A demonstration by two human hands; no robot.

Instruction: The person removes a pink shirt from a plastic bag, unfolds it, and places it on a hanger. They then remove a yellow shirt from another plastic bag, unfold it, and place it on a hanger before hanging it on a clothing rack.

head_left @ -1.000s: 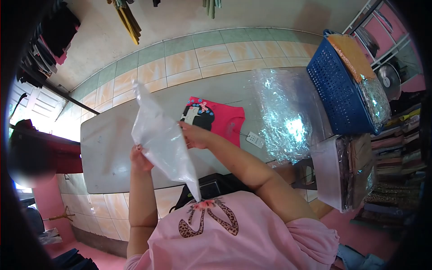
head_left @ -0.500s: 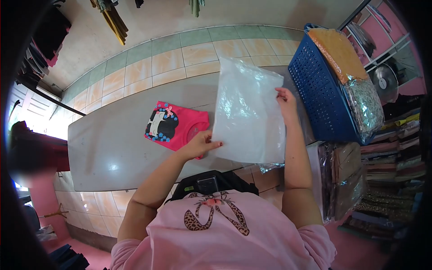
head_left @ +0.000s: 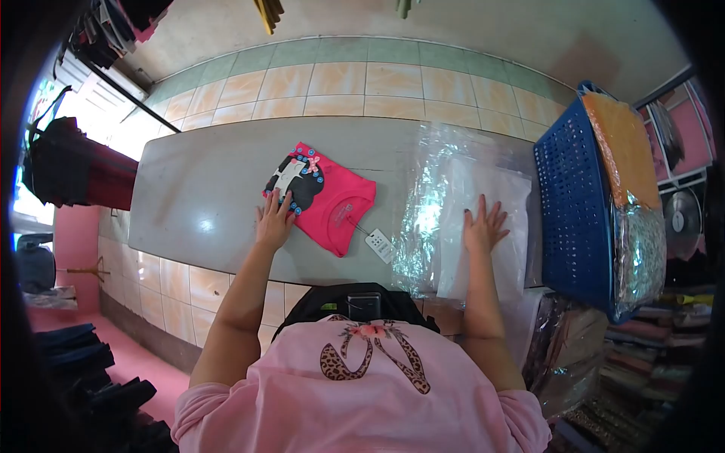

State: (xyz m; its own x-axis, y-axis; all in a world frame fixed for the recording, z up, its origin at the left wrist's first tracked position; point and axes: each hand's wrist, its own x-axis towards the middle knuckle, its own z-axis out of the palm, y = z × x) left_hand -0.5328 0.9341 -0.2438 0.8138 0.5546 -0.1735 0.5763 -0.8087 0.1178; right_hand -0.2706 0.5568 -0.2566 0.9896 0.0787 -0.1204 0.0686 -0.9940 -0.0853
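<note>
Shirt [head_left: 338,190] partly hides under left hand [head_left: 273,223], white bag [head_left: 455,235] under right hand [head_left: 481,229], grips spread.

- Your garment [head_left: 336,185]: hot pink, black-and-white figure print, blue dots
- Your plastic bag [head_left: 454,241]: whitish
- Your tabletop [head_left: 204,192]: grey
- Your basket [head_left: 574,204]: blue
- Your own top [head_left: 362,419]: pink, leopard-print motif

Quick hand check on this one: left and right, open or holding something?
Left hand: open, fingers resting on the folded pink top.
Right hand: open, spread over the white plastic bag.
</note>
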